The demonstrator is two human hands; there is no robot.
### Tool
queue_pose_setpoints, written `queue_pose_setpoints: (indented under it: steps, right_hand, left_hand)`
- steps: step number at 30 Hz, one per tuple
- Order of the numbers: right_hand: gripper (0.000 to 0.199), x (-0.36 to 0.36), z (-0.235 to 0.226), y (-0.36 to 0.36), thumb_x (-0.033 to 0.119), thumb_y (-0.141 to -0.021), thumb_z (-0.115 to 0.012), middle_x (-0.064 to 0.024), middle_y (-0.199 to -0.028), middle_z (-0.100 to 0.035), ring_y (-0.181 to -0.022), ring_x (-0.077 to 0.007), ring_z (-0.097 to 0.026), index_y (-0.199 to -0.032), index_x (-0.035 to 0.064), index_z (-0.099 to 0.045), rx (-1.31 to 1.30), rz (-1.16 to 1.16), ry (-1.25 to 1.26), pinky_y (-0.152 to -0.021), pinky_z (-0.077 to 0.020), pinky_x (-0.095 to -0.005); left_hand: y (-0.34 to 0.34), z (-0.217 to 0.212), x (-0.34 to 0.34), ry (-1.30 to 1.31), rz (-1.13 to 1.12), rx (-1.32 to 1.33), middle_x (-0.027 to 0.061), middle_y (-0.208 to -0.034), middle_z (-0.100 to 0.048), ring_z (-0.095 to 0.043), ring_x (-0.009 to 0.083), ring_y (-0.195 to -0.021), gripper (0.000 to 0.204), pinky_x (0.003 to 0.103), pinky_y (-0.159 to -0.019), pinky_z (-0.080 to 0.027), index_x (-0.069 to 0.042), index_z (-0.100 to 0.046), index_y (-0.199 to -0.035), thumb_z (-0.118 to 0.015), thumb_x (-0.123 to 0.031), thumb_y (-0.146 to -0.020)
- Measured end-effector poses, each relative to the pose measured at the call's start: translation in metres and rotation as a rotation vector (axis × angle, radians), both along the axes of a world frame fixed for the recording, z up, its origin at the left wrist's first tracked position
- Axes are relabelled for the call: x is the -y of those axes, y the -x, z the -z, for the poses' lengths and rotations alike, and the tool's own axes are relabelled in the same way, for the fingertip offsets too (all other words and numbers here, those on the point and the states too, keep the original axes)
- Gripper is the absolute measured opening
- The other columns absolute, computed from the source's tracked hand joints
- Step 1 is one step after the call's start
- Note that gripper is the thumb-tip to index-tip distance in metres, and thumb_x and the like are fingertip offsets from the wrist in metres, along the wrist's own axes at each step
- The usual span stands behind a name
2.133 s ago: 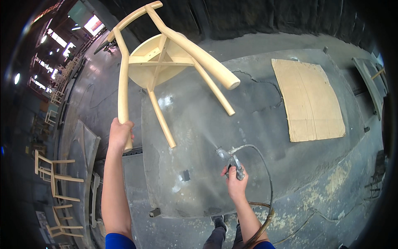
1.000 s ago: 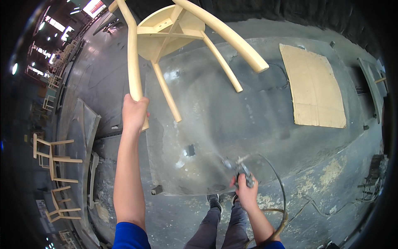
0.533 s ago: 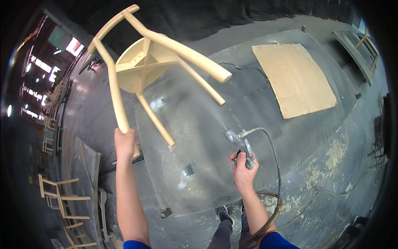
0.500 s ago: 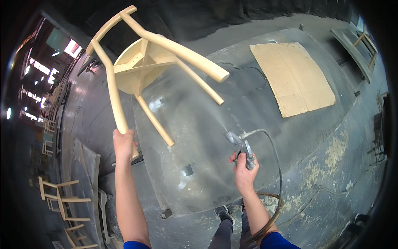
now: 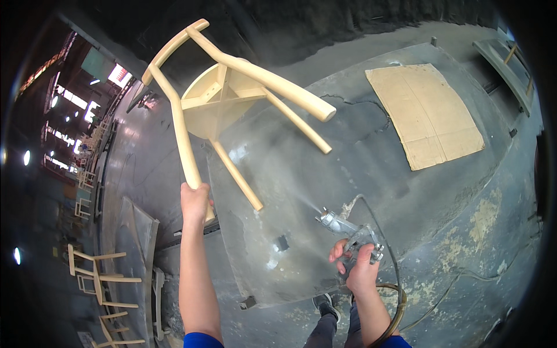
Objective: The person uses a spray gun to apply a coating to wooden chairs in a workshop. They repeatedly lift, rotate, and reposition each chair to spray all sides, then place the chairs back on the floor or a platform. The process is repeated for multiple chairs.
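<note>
Gripping a pale wooden chair with a round seat [image 5: 200, 123] in the head view, the left hand [image 5: 195, 203] had its fingers closed around one thick leg, near the leg's end. The chair hung tilted beyond those fingers, its curved backrest farthest from them and the underside of its seat, with crossed bars, in sight. Two thinner legs slanted down to the right of the left fingers. The right hand [image 5: 361, 269] had its fingers curled around a silver-grey metal spray gun [image 5: 337, 223], whose nozzle pointed ahead of them and leftward, giving off a faint mist. A thin grey hose [image 5: 385, 227] arched beside the right fingers. Beyond them, to the right, a tan cardboard sheet [image 5: 426, 116] lay on a broad, stained grey panel [image 5: 377, 174]. Smaller-looking pale wooden chair frames [image 5: 100, 275] stood well left of the left fingers.
</note>
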State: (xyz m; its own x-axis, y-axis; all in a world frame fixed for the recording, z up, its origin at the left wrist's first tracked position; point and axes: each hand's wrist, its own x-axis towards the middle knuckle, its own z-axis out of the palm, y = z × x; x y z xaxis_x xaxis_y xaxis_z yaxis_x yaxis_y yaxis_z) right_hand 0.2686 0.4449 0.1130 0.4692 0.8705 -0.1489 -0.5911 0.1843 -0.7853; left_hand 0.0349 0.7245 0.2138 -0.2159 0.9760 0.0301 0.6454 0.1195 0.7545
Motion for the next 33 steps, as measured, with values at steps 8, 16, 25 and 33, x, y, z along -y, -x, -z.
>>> queue_pose_setpoints:
  steps: [8, 16, 25, 33]
  right_hand:
    - [0.048, -0.015, 0.010, 0.023, 0.048, -0.102, -0.055, -0.0058, -0.081, -0.066, -0.066, -0.0103, -0.060, -0.110, 0.0012, -0.059, 0.060, -0.012, 0.027, -0.048, -0.0399, -0.0231]
    - [0.044, -0.020, -0.034, 0.035, 0.042, -0.103, -0.056, -0.0068, -0.081, -0.066, -0.069, -0.0100, -0.062, -0.116, 0.0003, -0.057, 0.136, 0.144, -0.018, -0.046, -0.0400, -0.0211]
    - [0.053, -0.072, -0.165, 0.087, 0.029, -0.087, -0.081, -0.0084, -0.087, -0.072, -0.073, -0.0116, -0.066, -0.125, -0.0046, -0.064, 0.823, 0.038, -0.505, -0.068, -0.0538, -0.0256]
    - [0.056, -0.052, -0.212, 0.040, 0.049, -0.097, -0.063, -0.0073, -0.077, -0.065, -0.071, -0.0129, -0.063, -0.115, -0.0041, -0.059, 0.481, 0.203, -0.365, -0.051, -0.0425, -0.0210]
  left_hand:
    - [0.002, 0.002, 0.003, 0.014, -0.003, 0.004, 0.0111, -0.079, -0.057, -0.058, 0.0176, -0.053, 0.027, 0.033, -0.047, -0.049, 0.004, -0.047, -0.103, -0.062, -0.011, -0.085]
    - [0.011, 0.019, 0.011, -0.036, -0.018, 0.027, 0.0182, -0.084, -0.063, -0.065, 0.0234, -0.060, 0.029, 0.039, -0.055, -0.054, 0.003, -0.047, -0.103, -0.065, -0.011, -0.086]
    - [-0.003, 0.027, 0.084, -0.066, -0.036, -0.019, 0.0323, -0.100, -0.065, -0.065, 0.0504, -0.095, 0.045, 0.056, -0.084, -0.050, 0.001, -0.041, -0.112, -0.068, -0.016, -0.083]
    - [-0.011, 0.041, 0.120, -0.074, -0.066, 0.029, 0.0300, -0.099, -0.064, -0.064, 0.0502, -0.093, 0.043, 0.056, -0.081, -0.050, 0.001, -0.041, -0.115, -0.064, -0.014, -0.082]
